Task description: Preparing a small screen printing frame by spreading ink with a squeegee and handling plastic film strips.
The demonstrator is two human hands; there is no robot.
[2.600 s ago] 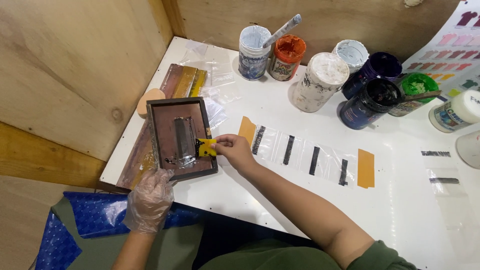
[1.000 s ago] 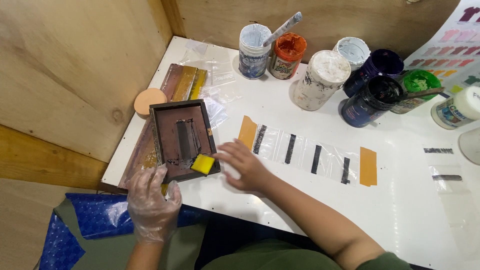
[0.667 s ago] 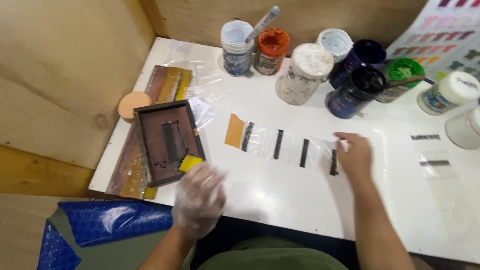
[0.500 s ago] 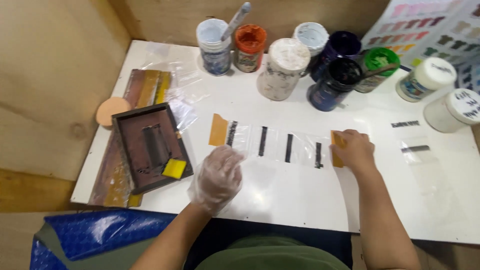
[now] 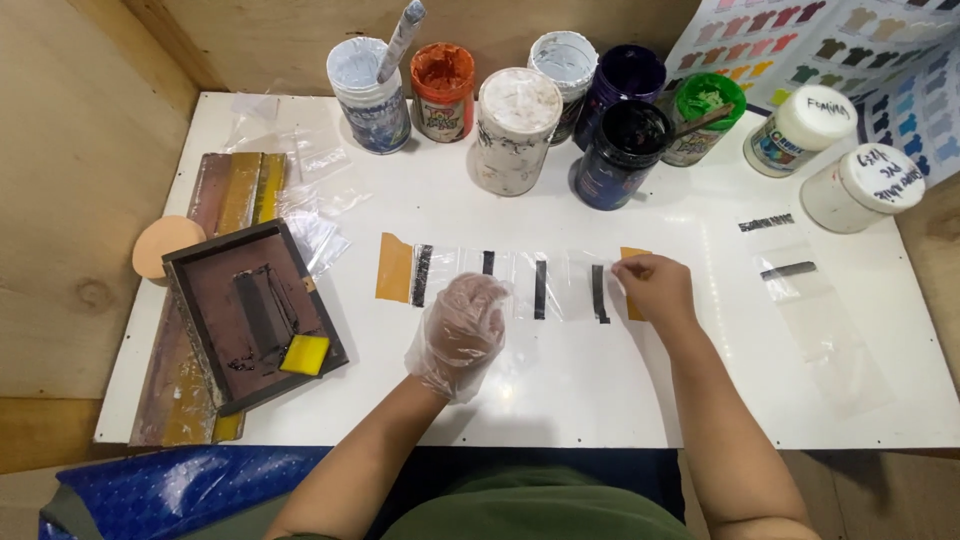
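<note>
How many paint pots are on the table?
9. Seven crowd the back: a white pot with a stick, orange, a big white one, a white one behind it, dark purple, black, green. Two lidded white pots stand at the right.

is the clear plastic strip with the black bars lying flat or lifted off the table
Flat. The clear plastic strip with black bars lies spread on the white table, orange tape at both ends; the gloved left hand and bare right hand rest on it.

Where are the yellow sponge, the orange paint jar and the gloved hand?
yellow sponge (image 5: pixel 304 354): head view, middle of its top face.
orange paint jar (image 5: pixel 442 72): head view, on its paint-smeared top.
left hand (image 5: pixel 458 330): head view, back of the glove.
</note>
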